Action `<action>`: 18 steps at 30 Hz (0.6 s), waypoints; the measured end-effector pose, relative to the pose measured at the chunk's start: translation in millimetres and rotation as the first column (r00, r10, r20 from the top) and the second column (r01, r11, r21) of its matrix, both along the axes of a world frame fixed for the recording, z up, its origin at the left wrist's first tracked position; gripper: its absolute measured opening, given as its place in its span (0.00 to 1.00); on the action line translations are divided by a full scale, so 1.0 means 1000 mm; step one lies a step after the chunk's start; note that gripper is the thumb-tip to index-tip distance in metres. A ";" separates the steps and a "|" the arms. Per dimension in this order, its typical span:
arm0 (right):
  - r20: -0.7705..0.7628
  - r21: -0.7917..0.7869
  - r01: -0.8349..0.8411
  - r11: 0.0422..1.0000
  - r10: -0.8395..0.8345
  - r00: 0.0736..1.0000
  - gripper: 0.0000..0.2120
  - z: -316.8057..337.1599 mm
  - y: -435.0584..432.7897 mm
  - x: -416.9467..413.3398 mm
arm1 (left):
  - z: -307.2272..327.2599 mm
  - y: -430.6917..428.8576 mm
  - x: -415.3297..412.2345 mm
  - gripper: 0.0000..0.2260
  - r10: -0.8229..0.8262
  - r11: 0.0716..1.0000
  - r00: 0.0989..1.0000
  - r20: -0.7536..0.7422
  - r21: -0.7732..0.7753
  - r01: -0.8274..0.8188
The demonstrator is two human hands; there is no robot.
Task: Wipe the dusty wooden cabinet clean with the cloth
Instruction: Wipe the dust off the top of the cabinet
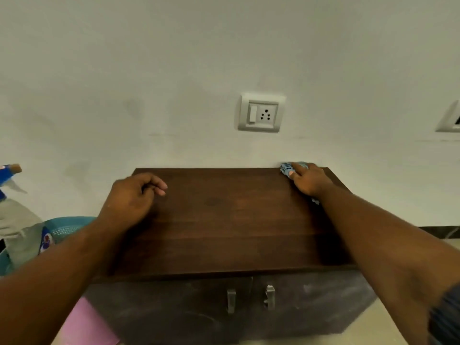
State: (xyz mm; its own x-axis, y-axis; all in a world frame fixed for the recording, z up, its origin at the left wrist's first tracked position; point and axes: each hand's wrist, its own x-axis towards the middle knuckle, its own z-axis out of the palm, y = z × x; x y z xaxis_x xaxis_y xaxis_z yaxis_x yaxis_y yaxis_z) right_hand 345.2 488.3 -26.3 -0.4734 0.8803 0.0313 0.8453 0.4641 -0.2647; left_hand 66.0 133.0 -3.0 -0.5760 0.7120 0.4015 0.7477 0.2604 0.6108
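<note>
Right hand pressing cloth, seemingly

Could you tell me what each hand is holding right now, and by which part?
The right hand presses a bunched blue cloth under its fingers at the cabinet top's far right corner. The left hand holds nothing.
</note>
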 end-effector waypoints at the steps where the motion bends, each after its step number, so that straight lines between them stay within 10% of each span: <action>1: 0.004 0.005 0.010 1.000 -0.010 1.000 0.28 0.002 0.000 -0.011 | -0.004 -0.002 -0.005 0.17 0.014 0.999 1.000 0.007 -0.029 -0.014; 6: 0.127 0.072 -0.056 0.996 0.047 0.991 0.31 0.000 -0.044 -0.073 | -0.015 0.001 -0.023 0.17 0.105 0.989 0.994 0.040 -0.106 -0.100; 11: 0.020 0.120 -0.451 0.885 0.452 0.892 0.23 0.006 -0.136 -0.161 | -0.009 0.020 -0.013 0.18 0.067 0.998 0.998 0.003 -0.006 -0.067; 18: -0.014 -0.076 -0.682 0.727 0.683 0.730 0.24 0.009 -0.152 -0.160 | 0.000 0.035 0.007 0.17 0.006 0.999 0.999 -0.049 0.042 -0.004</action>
